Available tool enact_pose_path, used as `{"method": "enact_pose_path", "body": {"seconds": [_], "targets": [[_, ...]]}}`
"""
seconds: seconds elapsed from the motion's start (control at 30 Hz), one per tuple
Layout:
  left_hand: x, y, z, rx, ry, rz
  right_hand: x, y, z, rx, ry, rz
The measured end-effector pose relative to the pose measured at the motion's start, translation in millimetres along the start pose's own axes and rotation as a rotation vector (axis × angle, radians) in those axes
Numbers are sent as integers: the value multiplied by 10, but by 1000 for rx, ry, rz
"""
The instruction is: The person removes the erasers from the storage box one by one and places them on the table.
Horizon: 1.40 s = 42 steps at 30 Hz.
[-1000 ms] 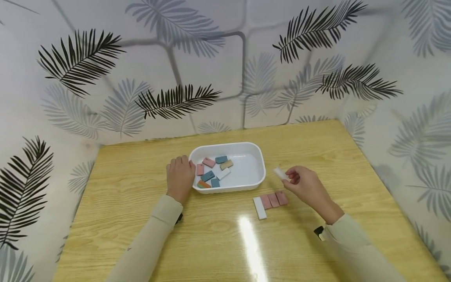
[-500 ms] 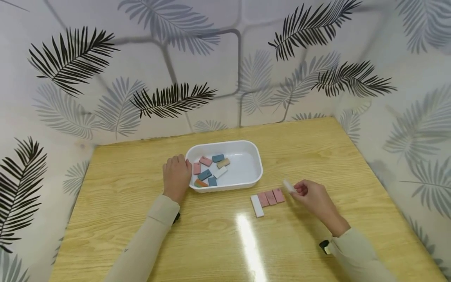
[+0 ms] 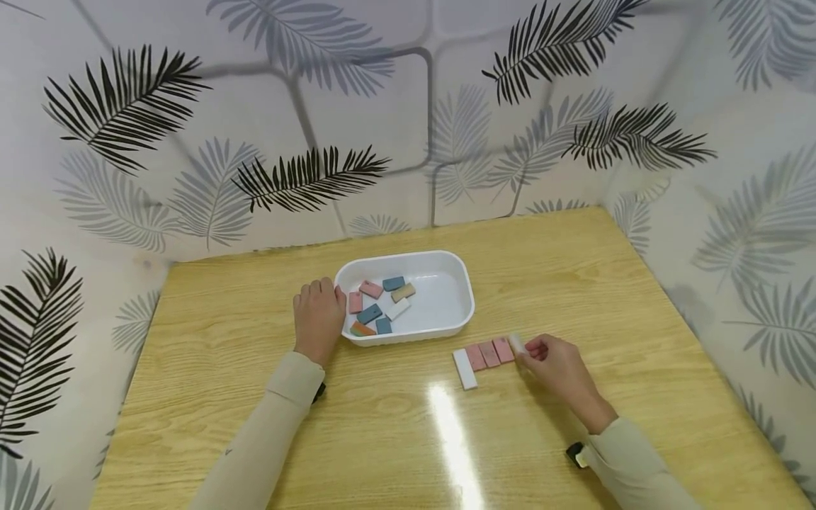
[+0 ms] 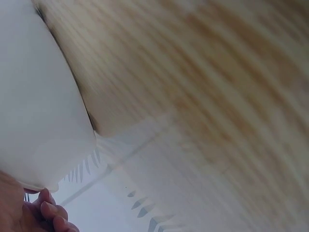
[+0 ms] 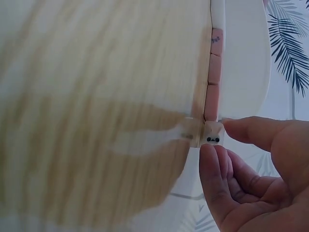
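Note:
My right hand (image 3: 562, 367) pinches a small white block (image 3: 516, 344) between thumb and fingers. The right wrist view shows a little face with black eyes on the end of this white block (image 5: 212, 133). It stands at the right end of a row of three pink blocks (image 3: 489, 354), close to the last pink one. A longer white block (image 3: 465, 369) lies across the row's left end. My left hand (image 3: 319, 320) grips the left rim of a white tray (image 3: 440, 301), thumb at the edge; the left wrist view catches its curled fingers (image 4: 48, 210) beyond the rim.
Inside the tray, several blocks lie loose in its left half: blue (image 3: 369, 314), pink (image 3: 371, 288), tan (image 3: 403, 292), white (image 3: 398, 309) and a striped orange one (image 3: 363, 329). A leaf-patterned wall covering (image 3: 408, 127) rises behind the wooden table (image 3: 382, 425).
The right hand has brought the white block down from beside the tray to the right end of the pink row. My left hand stays at the tray; the head view has shifted slightly.

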<state>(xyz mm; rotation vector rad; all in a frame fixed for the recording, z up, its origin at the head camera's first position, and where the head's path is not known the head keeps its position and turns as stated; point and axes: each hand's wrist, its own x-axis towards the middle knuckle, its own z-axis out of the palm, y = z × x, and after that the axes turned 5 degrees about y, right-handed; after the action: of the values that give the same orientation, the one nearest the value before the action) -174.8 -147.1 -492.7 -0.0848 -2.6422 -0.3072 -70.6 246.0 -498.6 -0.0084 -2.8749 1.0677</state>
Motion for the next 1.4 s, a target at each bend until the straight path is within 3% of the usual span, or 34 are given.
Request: {"method": "enact_pose_path", "body": {"seconds": [0.7, 0.97, 1.17, 1.4], "targets": [[-7, -23, -55, -26, 5, -11, 31, -83, 41, -8, -69, -26], [3, -18, -22, -36, -28, -19, 92, -165, -96, -61, -178, -59], [2, -6, -23, -28, -30, -16, 243, -343, -116, -60, -112, -150], [10, -7, -14, -26, -30, -21, 431, -698, -18, -25, -110, -295]]}}
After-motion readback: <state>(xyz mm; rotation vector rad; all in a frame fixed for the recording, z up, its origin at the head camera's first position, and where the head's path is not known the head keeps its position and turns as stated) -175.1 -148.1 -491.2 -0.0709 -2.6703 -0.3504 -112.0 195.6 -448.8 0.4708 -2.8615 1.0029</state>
